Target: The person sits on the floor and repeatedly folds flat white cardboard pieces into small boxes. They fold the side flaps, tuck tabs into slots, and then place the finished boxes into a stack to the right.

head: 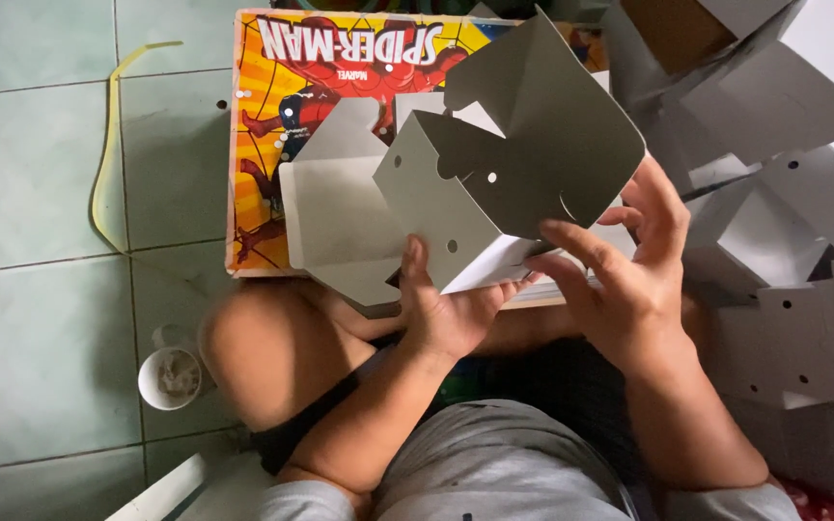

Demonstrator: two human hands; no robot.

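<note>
Two hands, left hand [446,314], right hand [629,275], folding stiff grey cardboard box [504,164]

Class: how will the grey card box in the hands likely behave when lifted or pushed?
The box looks thin and hollow, so probably light. Its open flap likely flexes. Left hand and right hand hold it by fingertips, suggesting it crushes easily.

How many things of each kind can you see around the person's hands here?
Hands: 2, left hand and right hand
Grey box being folded, held by both: 1
Flat grey box blank: 1
Colourful printed board: 1
White cup: 1
Yellow strap: 1
Heap of folded grey boxes: 1, boxes uncountable
Total: 8
</note>
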